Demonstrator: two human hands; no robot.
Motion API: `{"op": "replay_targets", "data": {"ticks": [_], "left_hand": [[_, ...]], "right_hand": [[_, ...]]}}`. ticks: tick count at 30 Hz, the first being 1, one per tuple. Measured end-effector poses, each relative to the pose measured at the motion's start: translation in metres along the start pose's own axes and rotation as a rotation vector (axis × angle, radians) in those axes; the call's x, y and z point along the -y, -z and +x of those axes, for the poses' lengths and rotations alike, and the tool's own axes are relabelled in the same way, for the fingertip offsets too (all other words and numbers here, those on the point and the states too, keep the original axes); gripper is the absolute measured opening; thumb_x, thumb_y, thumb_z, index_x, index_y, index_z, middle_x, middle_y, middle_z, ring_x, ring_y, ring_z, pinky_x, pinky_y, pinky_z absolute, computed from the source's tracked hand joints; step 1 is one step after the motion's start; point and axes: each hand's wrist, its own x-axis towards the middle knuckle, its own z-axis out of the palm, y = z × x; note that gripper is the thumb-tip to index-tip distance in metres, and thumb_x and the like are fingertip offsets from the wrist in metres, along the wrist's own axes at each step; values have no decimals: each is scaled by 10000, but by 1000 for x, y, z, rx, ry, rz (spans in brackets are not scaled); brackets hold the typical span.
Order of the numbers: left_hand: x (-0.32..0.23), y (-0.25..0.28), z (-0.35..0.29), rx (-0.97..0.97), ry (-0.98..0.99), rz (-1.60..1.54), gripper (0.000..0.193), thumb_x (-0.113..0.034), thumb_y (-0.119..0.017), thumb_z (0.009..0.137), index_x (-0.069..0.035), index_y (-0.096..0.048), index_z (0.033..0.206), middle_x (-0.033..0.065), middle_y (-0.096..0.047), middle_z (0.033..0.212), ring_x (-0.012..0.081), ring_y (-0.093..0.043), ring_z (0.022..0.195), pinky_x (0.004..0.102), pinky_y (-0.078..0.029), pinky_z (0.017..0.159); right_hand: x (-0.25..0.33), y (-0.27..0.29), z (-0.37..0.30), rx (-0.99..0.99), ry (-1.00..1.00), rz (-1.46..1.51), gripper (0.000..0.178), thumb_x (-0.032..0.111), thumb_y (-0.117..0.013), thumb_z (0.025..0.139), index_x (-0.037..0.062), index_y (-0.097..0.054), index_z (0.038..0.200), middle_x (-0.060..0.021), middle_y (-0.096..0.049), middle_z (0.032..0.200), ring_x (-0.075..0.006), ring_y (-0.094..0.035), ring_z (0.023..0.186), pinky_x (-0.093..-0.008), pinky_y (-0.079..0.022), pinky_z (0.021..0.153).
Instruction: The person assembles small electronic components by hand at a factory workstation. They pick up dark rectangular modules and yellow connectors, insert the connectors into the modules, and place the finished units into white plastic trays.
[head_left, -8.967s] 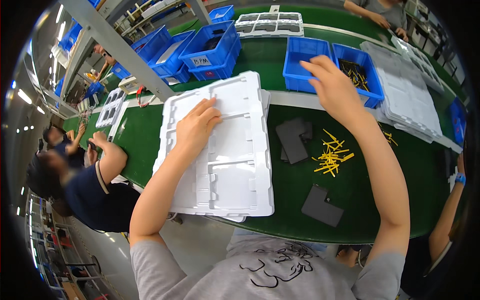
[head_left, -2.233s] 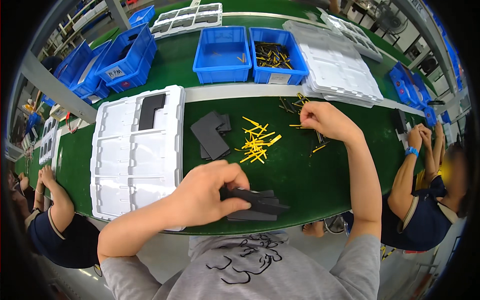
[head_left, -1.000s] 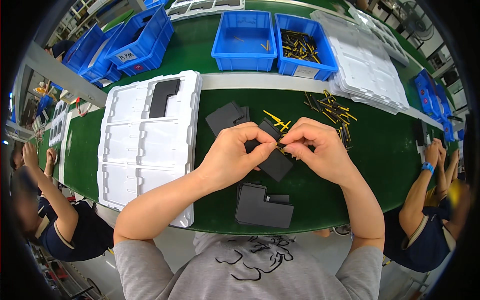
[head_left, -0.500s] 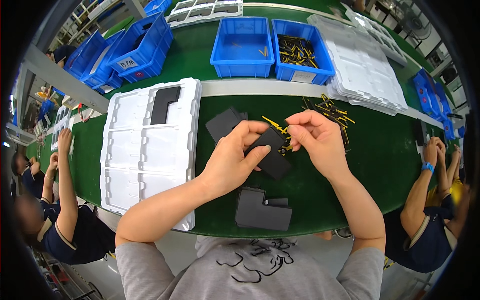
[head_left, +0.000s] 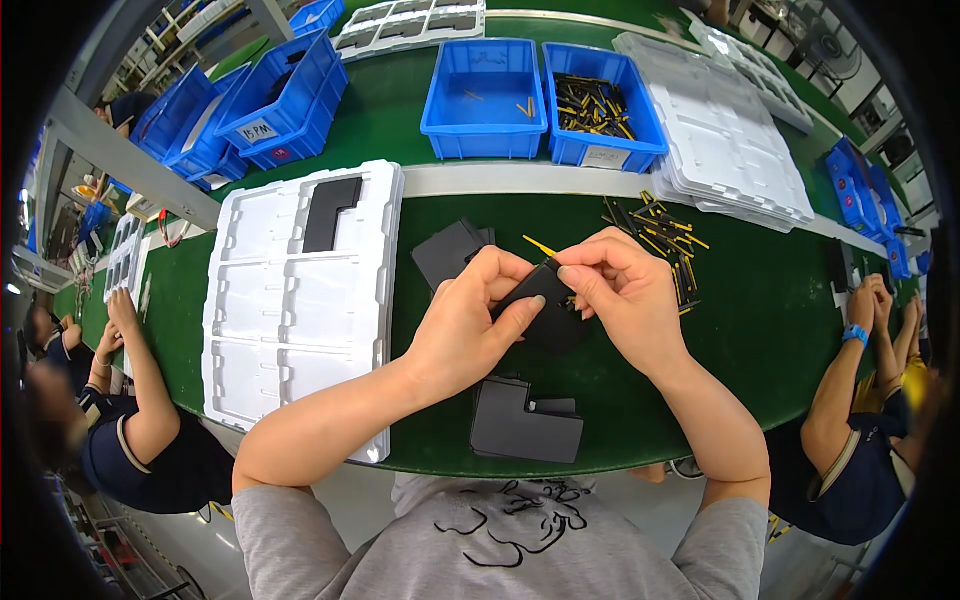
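Note:
Over the table's middle, my left hand (head_left: 480, 305) is closed around a flat black L-shaped block (head_left: 548, 315), thumb across its top face. My right hand (head_left: 622, 285) pinches at the block's upper corner, on a thin strip whose yellow end (head_left: 539, 245) sticks up past the edge. The fingers hide the rest of the strip. Left of it lie more black flat blocks (head_left: 445, 250), partly overlapping. Nearer me rests a small stack of L-shaped black blocks (head_left: 525, 425). Loose black-and-yellow strips (head_left: 665, 230) are heaped beyond my right hand.
At left, a white compartment tray (head_left: 245, 300) holds one black block (head_left: 330, 213). Beyond the pale ledge stand a blue bin (head_left: 484, 142) with a few strips and another blue bin (head_left: 610, 157) full of them. White trays (head_left: 735, 150) are stacked at right. Co-workers sit on both sides.
My right hand has moved left and slightly down, its fingertips now against the block's upper corner. The left hand keeps its hold. The left co-worker's raised hand has come down.

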Motion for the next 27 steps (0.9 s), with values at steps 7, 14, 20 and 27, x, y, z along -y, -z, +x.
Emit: {"op": "replay_targets", "data": {"ticks": [7, 14, 20, 27], "left_hand": [[3, -2, 1, -20, -71, -34, 180, -51, -594, 913, 1, -460, 1022, 82, -685, 839, 122, -633, 699, 265, -504, 610], [6, 3, 3, 18, -78, -41, 175, -44, -572, 926, -5, -464, 1059, 81, -672, 918, 116, -633, 783, 255, -516, 646], [1, 4, 2, 56, -10, -87, 271, -20, -535, 943, -23, -444, 1198, 51, -643, 969, 93, -611, 866, 235, -521, 686], [4, 16, 7, 57, -20, -233, 425, -42, -527, 943, -71, -439, 1357, 72, -646, 1077, 114, -616, 900, 252, -526, 664]], "right_hand": [[-4, -1, -1, -17, 29, -30, 79, 1, -653, 852, -8, -680, 926, -18, -570, 875, -57, -565, 671, -191, -463, 588], [-2, 5, 4, 96, -174, 64, 118, 113, -640, 900, 0, -640, 937, -4, -591, 740, -45, -540, 590, -189, -442, 528], [-17, 10, 9, 160, -145, 136, 161, 153, -610, 925, -2, -626, 964, -13, -603, 734, -46, -544, 588, -196, -446, 523], [-15, 17, 12, 259, -67, 158, 174, 82, -588, 926, -9, -637, 1066, -17, -629, 817, -62, -581, 697, -201, -480, 643]]}}
